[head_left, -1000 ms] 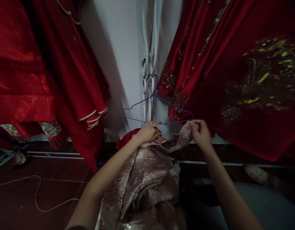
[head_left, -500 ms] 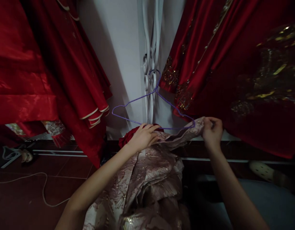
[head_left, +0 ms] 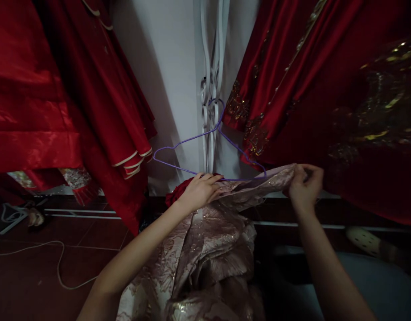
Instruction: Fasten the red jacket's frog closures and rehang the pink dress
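A purple wire hanger (head_left: 178, 142) hangs by its hook on white scrolled metalwork. Its right end reaches into the edge of a shiny pinkish-gold brocade garment (head_left: 222, 227), whose folds drop down in front of me. With fingers bent over the hanger's bottom bar and the garment's top edge, my left hand (head_left: 200, 191) grips both near the middle. My right hand (head_left: 306, 185) pinches the garment's edge between thumb and fingers, pulling it taut past the hanger's right end. The left end of the hanger is bare.
Red garments (head_left: 115, 111) hang on the left, and red ones with gold sequins (head_left: 386, 98) on the right. White metalwork (head_left: 210, 80) stands against the wall between them. A thin cable (head_left: 60, 263) lies on the tiled floor; a pale clog (head_left: 362, 238) is at lower right.
My right hand has moved right, drawing the garment's edge further out past the hanger's end. The hanger has shifted slightly left. My left hand stays in place.
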